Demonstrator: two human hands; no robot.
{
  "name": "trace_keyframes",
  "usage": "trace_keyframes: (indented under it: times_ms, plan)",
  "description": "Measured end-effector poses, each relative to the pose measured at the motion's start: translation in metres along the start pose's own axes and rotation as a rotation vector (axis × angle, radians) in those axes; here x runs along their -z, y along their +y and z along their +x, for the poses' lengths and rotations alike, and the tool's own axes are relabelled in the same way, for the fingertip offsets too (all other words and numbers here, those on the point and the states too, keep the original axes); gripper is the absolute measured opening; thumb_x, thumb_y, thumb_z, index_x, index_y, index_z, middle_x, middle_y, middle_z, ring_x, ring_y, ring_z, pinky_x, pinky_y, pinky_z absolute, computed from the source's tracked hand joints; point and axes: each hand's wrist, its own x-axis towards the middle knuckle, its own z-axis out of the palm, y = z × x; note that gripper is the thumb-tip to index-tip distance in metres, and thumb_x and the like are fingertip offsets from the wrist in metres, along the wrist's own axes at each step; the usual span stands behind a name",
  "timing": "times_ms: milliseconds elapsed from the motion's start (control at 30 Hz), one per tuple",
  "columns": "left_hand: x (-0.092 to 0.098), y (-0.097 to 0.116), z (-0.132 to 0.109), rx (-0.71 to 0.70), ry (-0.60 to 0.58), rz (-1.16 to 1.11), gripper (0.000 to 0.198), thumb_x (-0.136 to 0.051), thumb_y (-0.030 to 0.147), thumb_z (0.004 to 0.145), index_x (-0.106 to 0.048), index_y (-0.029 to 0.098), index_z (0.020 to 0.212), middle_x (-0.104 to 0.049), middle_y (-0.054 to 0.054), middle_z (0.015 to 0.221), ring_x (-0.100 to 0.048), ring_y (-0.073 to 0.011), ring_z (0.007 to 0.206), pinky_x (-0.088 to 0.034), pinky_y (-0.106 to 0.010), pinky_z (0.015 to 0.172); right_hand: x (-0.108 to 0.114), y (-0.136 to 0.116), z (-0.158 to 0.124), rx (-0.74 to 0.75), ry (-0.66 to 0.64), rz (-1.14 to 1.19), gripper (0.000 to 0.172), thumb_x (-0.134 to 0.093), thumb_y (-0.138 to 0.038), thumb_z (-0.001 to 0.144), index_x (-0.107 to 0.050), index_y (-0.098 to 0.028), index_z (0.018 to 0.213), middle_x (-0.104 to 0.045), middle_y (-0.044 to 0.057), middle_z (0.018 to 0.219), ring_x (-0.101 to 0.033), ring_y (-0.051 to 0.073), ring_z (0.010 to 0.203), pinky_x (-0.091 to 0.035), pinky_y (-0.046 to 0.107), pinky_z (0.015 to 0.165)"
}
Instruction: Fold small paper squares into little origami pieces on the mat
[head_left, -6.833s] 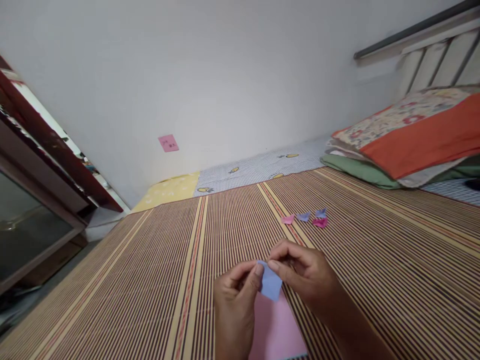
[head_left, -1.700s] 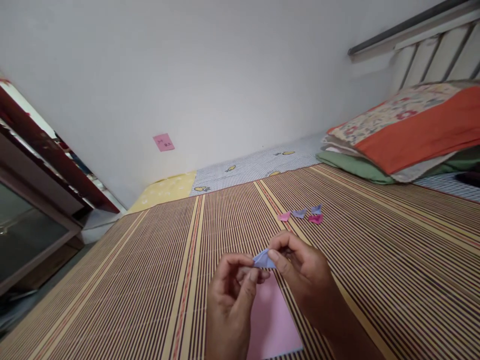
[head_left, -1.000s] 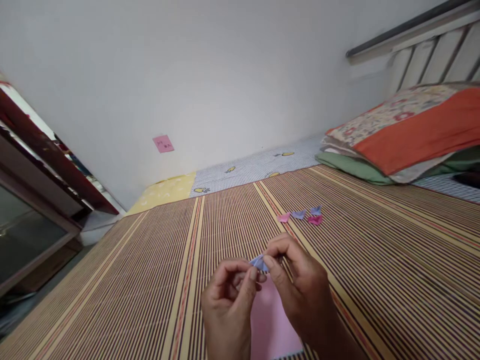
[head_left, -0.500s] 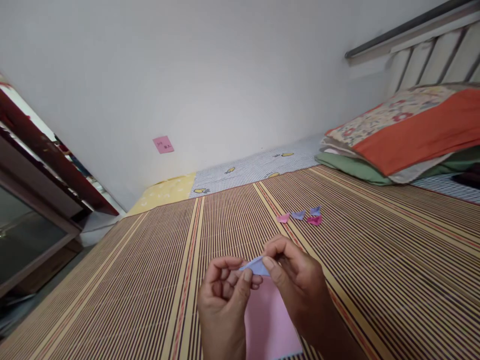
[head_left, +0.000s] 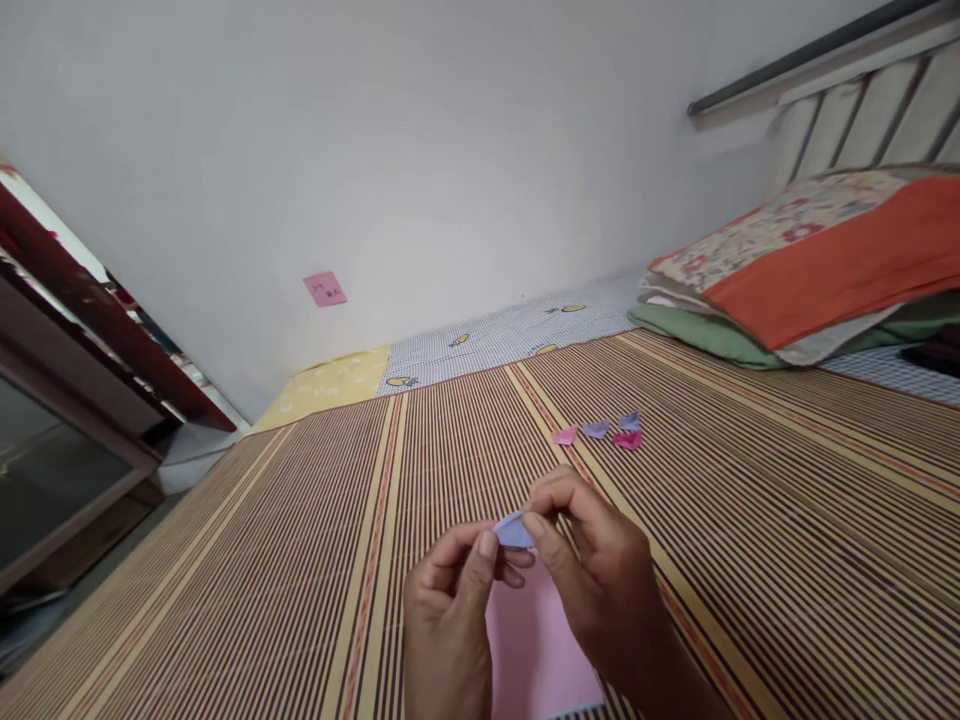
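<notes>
The small blue paper [head_left: 513, 530], folded to a narrow shape, is located between the two hands, in front of the person. The left hand [head_left: 452, 610] pinches its left end: the thumb lies on the near side and the index finger is behind it. The other fingers of this hand are bent, and their tips are seen just below the lower edge of the paper. The right hand [head_left: 600, 560] grips the right end between thumb and index finger, so the middle part stays visible between both thumbs. Below the hands, a pink sheet [head_left: 541, 650] lies on the striped mat [head_left: 300, 530]. Farther from the person, beyond the right hand, four small folded papers [head_left: 597, 429] lie near each other; two are bluish, one is light pink and one is magenta.
</notes>
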Motion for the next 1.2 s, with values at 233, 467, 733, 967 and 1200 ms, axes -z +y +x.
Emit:
trace_keyframes:
  times_ms: [233,467,733,967,1200]
  plan:
    - [0.004,0.002,-0.001,-0.116,0.042,0.232,0.020,-0.073,0.039,0.091,-0.079,0.020,0.087,-0.075,-0.004,0.076,-0.069,-0.0178,0.074,-0.055,-0.027,0.074,0.003,0.002,0.001,-0.323,-0.100,0.286,0.013,-0.057,-0.029,0.099,-0.057,-0.021,0.088,-0.058,-0.002,0.078,-0.057,0.015,0.072,-0.047,0.029,0.066]
    - [0.000,0.001,0.001,-0.033,-0.013,0.180,0.019,-0.078,0.038,0.086,-0.081,0.020,0.091,-0.075,-0.004,0.077,-0.068,-0.0180,0.073,-0.055,-0.026,0.071,0.002,-0.003,0.003,-0.365,-0.152,0.364,0.014,-0.058,-0.026,0.098,-0.058,-0.020,0.086,-0.058,-0.002,0.075,-0.058,0.015,0.069,-0.047,0.029,0.064]
    - [0.003,0.003,-0.002,-0.112,-0.026,0.227,0.015,-0.076,0.035,0.088,-0.083,0.021,0.088,-0.075,-0.004,0.079,-0.066,-0.0189,0.074,-0.052,-0.027,0.071,0.009,-0.006,0.007,-0.290,-0.221,0.281,0.013,-0.060,-0.024,0.096,-0.062,-0.020,0.084,-0.061,-0.002,0.074,-0.060,0.014,0.069,-0.048,0.027,0.063]
    - [0.001,0.006,-0.003,-0.075,-0.086,0.241,0.019,-0.073,0.036,0.091,-0.081,0.020,0.084,-0.073,-0.004,0.076,-0.065,-0.0189,0.073,-0.051,-0.028,0.072,0.016,-0.006,0.006,-0.258,-0.278,0.236,0.019,-0.056,-0.022,0.099,-0.060,-0.020,0.080,-0.060,-0.003,0.074,-0.059,0.014,0.069,-0.047,0.026,0.063]
    - [0.002,0.007,0.001,-0.024,-0.103,0.318,0.026,-0.078,0.039,0.085,-0.073,0.018,0.071,-0.066,-0.002,0.069,-0.058,-0.0171,0.069,-0.046,-0.025,0.067,0.016,0.002,0.009,-0.270,-0.333,0.156,0.018,-0.059,-0.021,0.096,-0.061,-0.019,0.078,-0.061,-0.003,0.071,-0.056,0.013,0.068,-0.041,0.026,0.062]
